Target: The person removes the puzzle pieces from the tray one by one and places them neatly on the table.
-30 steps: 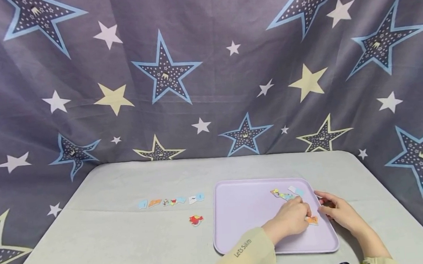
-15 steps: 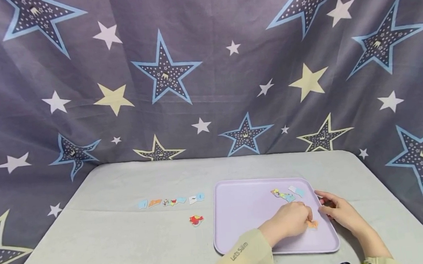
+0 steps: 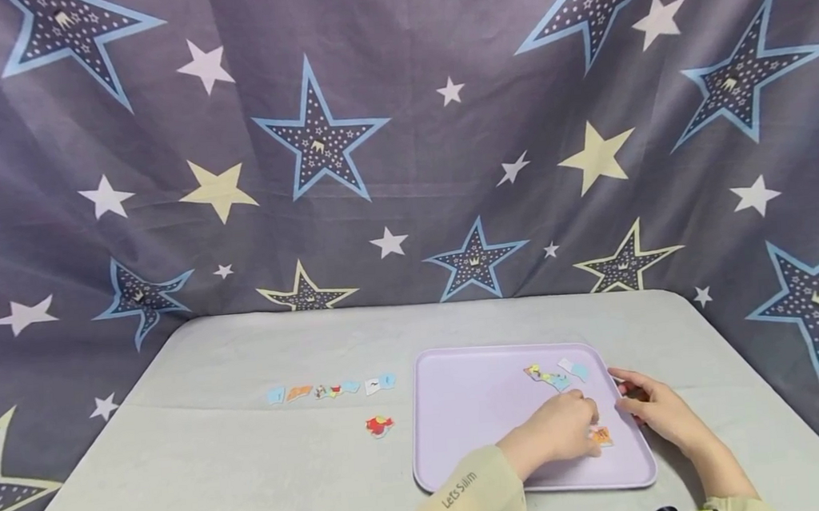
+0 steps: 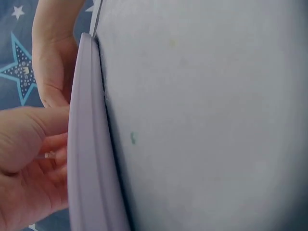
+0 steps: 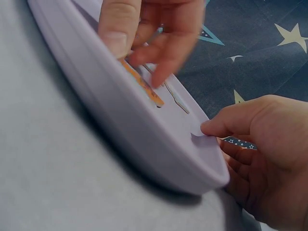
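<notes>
A lilac tray [image 3: 472, 411] lies on the table, with my left hand [image 3: 549, 429] reaching into its right half. Thumb and fingers of this hand pinch a small orange puzzle piece [image 3: 602, 437] low over the tray floor; the right wrist view shows the thumb at the near end of the orange piece [image 5: 149, 91], the fingers blurred. My right hand [image 3: 660, 412] grips the tray's right rim, its thumb on top and the other fingers outside. Farther back in the tray sit a multicoloured puzzle strip [image 3: 547, 377] and a white-and-blue puzzle piece [image 3: 574, 369].
Left of the tray, a row of small puzzle pieces [image 3: 300, 393] lies on the grey-white table [image 3: 216, 463]. A red puzzle piece [image 3: 379, 426] lies closer, apart from that row. Behind the table hangs a star-patterned curtain [image 3: 417, 167].
My left hand has shifted slightly left, and the orange piece has moved a little left and turned, showing more of its face. My right hand stays on the rim.
</notes>
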The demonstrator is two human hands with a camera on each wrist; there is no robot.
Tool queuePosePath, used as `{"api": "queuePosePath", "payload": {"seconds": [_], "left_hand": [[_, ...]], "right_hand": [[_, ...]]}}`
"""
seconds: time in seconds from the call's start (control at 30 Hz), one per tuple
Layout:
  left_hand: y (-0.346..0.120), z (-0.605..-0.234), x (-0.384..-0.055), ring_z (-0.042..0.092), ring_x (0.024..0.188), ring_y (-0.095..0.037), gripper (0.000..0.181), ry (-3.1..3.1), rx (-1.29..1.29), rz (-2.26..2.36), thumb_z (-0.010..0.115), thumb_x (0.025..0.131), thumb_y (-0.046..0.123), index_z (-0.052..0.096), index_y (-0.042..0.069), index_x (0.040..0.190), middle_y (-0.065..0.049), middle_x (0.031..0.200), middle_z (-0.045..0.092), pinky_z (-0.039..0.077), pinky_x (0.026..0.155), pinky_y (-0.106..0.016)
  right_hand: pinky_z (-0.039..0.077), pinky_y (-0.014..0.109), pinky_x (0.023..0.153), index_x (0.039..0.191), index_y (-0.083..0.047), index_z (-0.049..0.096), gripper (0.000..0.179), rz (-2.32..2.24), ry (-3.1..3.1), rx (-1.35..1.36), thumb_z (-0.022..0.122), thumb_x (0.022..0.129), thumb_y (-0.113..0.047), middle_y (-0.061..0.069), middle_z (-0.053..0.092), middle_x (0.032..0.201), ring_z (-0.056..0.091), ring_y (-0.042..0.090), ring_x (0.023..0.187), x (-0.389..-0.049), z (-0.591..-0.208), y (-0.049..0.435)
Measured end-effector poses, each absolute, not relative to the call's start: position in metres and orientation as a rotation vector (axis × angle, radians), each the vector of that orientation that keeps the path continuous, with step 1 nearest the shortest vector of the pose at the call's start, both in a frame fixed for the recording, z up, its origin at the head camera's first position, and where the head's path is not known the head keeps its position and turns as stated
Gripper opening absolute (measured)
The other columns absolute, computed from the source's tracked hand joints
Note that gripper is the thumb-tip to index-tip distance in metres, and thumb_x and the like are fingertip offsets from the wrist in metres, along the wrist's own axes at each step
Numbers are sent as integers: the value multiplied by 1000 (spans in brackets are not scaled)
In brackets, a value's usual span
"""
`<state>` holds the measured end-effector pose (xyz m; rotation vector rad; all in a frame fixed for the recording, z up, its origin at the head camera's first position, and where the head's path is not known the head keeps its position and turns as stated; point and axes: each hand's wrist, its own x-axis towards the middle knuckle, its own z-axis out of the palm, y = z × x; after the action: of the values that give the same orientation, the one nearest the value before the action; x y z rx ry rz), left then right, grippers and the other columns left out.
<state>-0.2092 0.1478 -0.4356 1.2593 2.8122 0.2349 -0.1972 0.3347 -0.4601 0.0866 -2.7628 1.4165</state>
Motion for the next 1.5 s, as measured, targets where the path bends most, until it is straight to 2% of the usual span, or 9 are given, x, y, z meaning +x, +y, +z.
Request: {"api": "queuePosePath", "payload": {"seconds": [0.1,0.2,0.6,0.73,0.9,1.17,1.27,1.4,1.5], "left_hand": [[145,-436,-210,47,75,2,26,2828,1212,283,74,70,39,66,25,91,15,81,54,38,69,-10],[144,-437,-210,45,73,3,19,2832,1232,289,74,71,37,67,26,85,16,76,50,36,66,-10],[139,-434,-210,45,70,3,10,2813,1264,350,69,76,24,67,23,86,16,76,53,35,64,-8],[138,-432,-208,47,72,3,15,2800,1291,310,69,77,31,68,23,89,15,79,55,38,68,-9],[139,-429,-203,44,72,3,24,2783,1322,222,74,70,40,66,25,86,15,77,50,36,65,-9],[136,-432,-203,42,69,4,6,2778,1420,233,71,74,28,66,26,75,17,71,46,32,61,-6],[135,-433,-205,43,70,4,7,2771,1402,257,70,74,25,66,25,80,16,74,48,33,62,-7],[136,-433,-205,46,75,2,24,2789,1299,251,72,74,32,67,23,95,14,82,53,37,67,-9],[136,-432,-204,45,74,2,25,2816,1275,216,74,71,37,68,24,90,14,79,52,37,68,-9]], "right_hand": [[41,21,51,128,9,43,50,1421,-2768,85,58,81,-3,9,50,94,43,2,61,-198,-460,335],[41,21,51,128,9,42,50,1420,-2782,74,57,82,-3,10,51,95,43,2,61,-198,-460,335],[41,22,50,128,10,42,50,1437,-2775,67,56,82,-2,11,50,93,44,4,59,-197,-459,334],[41,23,49,128,9,42,49,1449,-2767,70,56,82,-3,11,49,92,44,5,59,-197,-459,336],[41,23,50,128,9,42,50,1443,-2770,81,56,82,-3,10,49,93,44,5,59,-198,-459,335],[41,22,49,128,9,43,50,1450,-2761,83,56,81,-3,9,49,92,44,4,59,-197,-459,334],[41,22,49,128,9,43,50,1449,-2764,74,56,81,-3,9,50,93,44,3,59,-197,-459,333],[41,22,50,128,10,42,50,1434,-2774,72,57,82,-3,9,50,93,43,3,61,-196,-459,333],[41,21,50,128,10,42,50,1429,-2776,74,57,82,-3,9,50,93,43,3,61,-196,-459,333]]}}
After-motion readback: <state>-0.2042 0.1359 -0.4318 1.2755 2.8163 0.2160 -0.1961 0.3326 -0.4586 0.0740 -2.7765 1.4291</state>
